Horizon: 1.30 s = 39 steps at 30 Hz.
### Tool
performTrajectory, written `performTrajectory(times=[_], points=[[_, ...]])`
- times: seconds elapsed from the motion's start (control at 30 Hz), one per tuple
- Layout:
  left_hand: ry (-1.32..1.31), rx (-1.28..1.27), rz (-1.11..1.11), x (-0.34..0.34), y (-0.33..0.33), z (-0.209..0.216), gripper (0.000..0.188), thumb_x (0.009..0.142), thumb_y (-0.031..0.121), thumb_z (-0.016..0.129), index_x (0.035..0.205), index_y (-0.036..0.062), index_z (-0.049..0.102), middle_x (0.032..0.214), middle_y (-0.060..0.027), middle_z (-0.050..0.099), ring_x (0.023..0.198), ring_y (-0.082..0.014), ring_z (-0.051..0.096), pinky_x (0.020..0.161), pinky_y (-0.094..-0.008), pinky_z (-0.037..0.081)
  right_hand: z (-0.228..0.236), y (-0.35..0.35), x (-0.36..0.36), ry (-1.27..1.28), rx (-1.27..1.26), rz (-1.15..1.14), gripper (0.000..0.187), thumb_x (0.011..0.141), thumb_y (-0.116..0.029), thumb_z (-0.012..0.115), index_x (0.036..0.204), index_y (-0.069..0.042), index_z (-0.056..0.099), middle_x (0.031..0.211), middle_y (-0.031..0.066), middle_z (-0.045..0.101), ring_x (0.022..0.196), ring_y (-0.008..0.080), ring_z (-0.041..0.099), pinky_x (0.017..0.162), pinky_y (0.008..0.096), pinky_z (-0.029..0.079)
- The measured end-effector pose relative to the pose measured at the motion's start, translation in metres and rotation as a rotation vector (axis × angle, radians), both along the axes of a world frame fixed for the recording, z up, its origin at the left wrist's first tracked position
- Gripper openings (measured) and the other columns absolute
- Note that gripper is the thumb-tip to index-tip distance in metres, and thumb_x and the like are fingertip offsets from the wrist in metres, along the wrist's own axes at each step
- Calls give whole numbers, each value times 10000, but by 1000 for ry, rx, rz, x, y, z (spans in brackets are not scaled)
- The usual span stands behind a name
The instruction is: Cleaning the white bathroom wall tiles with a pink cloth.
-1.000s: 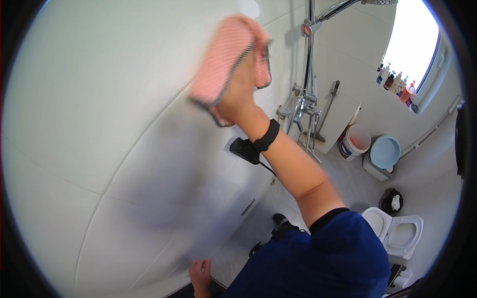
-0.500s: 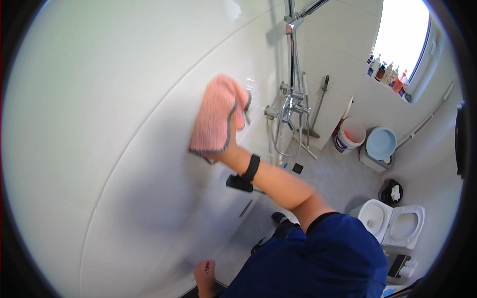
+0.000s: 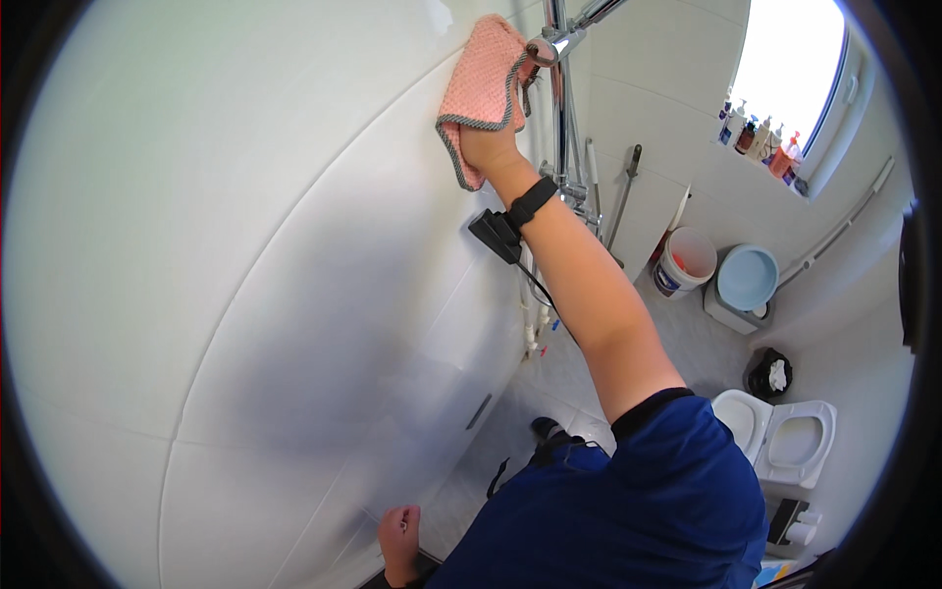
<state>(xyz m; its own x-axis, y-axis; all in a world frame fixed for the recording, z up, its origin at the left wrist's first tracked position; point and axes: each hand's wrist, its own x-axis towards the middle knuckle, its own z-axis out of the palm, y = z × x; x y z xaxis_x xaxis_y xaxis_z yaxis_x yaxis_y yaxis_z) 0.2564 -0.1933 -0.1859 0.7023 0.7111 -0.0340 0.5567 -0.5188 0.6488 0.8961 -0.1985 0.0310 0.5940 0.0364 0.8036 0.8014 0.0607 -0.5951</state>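
Observation:
A pink textured cleaning cloth [image 3: 484, 83] with a grey striped edge lies against the white tiled wall [image 3: 324, 324], close beside the chrome shower rail. Beneath it, my right hand [image 3: 491, 147] is closed on the cloth, and the folds hide most of its fingers. The right arm is stretched up and forward, with a black band and a small black box [image 3: 496, 236] on a cable at the wrist. Low on the left, my left hand [image 3: 398, 538] hangs near the wall with curled fingers; whether anything is inside them cannot be made out.
The chrome shower rail [image 3: 561, 108] and its bracket [image 3: 555, 47] stand by the cloth. Beyond are a white bucket [image 3: 687, 260], a light blue basin [image 3: 748, 278], a black bin [image 3: 771, 375] and an open toilet [image 3: 746, 422]. Several bottles [image 3: 760, 142] line the window sill.
My right hand has slid the cloth up along the wall and to the right, close to the shower rail. The left hand has barely moved.

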Motion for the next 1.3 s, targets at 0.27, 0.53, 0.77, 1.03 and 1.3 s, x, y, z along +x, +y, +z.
performTrajectory(times=[0.27,0.53,0.77,1.03,1.3], points=[[-21,-87,99,-23,-19,-12,231,918,224,742,904,-7,741,797,-151,679,683,-274,657,622,-368,504,-20,-3,51,236,-8,-45,646,1020,-297,566,1510,22,290,1460,170,445,1393,258,440,1173,399,342],[1,-104,178,-38,-38,-29,226,923,235,738,917,9,749,816,-159,691,699,-287,669,638,-371,517,-10,-2,49,296,148,-212,547,1087,-430,371,1367,27,477,1205,162,577,1164,286,592,994,373,475],[18,-75,143,-23,-47,-22,229,916,259,744,908,31,753,822,-152,697,724,-297,676,655,-381,521,-67,-25,72,612,34,287,515,1079,-349,411,1413,39,474,1366,192,550,1236,280,540,1056,415,424],[-1,-58,23,-4,-23,-29,255,909,293,747,897,38,751,804,-145,687,732,-305,677,652,-400,522,2,-3,25,-105,43,-245,546,1077,-299,403,1512,28,352,1517,186,417,1400,272,393,1161,424,320],[16,-111,-16,20,-22,-14,269,923,295,732,909,27,748,805,-147,693,713,-295,669,644,-383,517,-26,-23,158,-166,-414,-617,607,1081,-271,376,1589,33,240,1630,200,310,1524,277,277,1242,427,234]])
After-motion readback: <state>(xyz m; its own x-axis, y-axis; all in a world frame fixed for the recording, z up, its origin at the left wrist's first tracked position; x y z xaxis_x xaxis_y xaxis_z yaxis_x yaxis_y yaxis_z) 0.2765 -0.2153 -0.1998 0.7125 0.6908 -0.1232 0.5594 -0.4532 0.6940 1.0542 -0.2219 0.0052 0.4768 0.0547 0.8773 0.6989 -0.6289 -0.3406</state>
